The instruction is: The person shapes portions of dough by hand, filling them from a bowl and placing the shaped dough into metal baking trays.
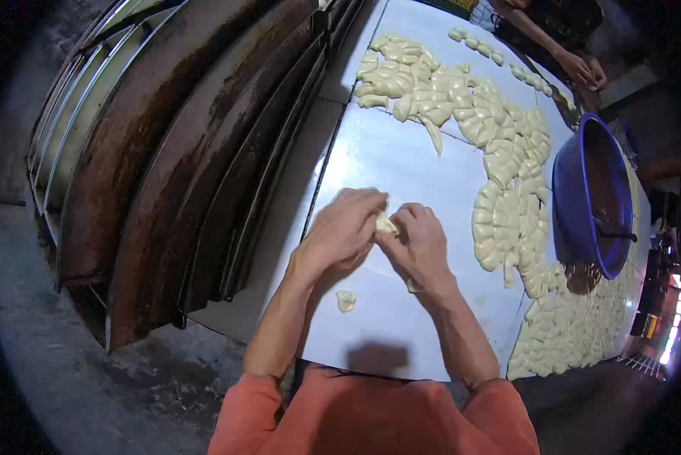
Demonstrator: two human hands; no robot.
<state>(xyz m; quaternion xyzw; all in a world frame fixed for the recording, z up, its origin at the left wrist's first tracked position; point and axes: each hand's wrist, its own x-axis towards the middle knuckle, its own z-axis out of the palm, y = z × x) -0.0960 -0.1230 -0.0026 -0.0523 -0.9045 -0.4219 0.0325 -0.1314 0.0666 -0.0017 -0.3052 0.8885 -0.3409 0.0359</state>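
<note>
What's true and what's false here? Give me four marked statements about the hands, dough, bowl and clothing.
1. The left hand and right hand both touch a small pale dough piece. True.
2. The round blue-violet bowl stands left of both hands. False: it stands to their right.
3. A separate pale dough lump lies between the forearms on the smooth white tabletop. True.
4. The orange cloth sleeves reach both wrists. False: the forearms are bare.
</note>
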